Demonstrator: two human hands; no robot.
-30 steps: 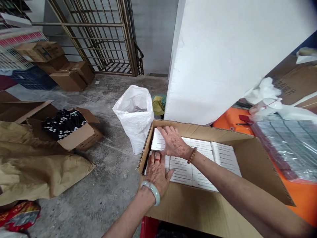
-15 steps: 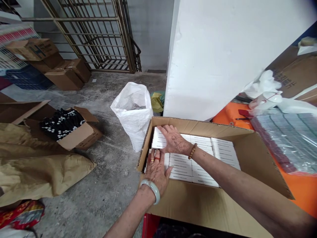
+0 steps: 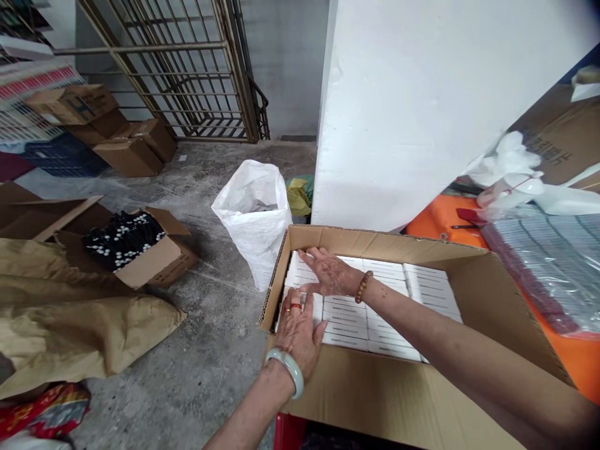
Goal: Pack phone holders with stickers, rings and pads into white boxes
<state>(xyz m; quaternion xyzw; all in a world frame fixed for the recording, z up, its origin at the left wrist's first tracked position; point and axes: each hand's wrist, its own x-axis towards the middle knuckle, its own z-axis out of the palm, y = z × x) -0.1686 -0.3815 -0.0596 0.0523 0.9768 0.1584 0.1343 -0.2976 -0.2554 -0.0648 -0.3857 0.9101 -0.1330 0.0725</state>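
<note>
An open cardboard carton (image 3: 375,387) holds rows of small white printed boxes (image 3: 344,322), packed side by side. My left hand (image 3: 299,331), with a jade-coloured bangle and rings, lies on the boxes at the carton's near left corner, fingers stretched out. Further back, my right hand (image 3: 332,272), wearing a beaded bracelet, rests flat on the boxes of the back left row with its fingers spread. Neither hand is wrapped round a box. Some boxes are hidden under the hands and the right forearm.
Left of the carton stands an open white woven sack (image 3: 255,219). A smaller box of black items with white tips (image 3: 126,240) sits on the concrete floor. Plastic-wrapped stacks (image 3: 553,262) lie on an orange surface at right, and a large white panel (image 3: 398,112) rises behind.
The view has shifted slightly, so everything appears a little lower. My right hand's fingers sit a bit flatter on the boxes; both hands stay in nearly the same place.
</note>
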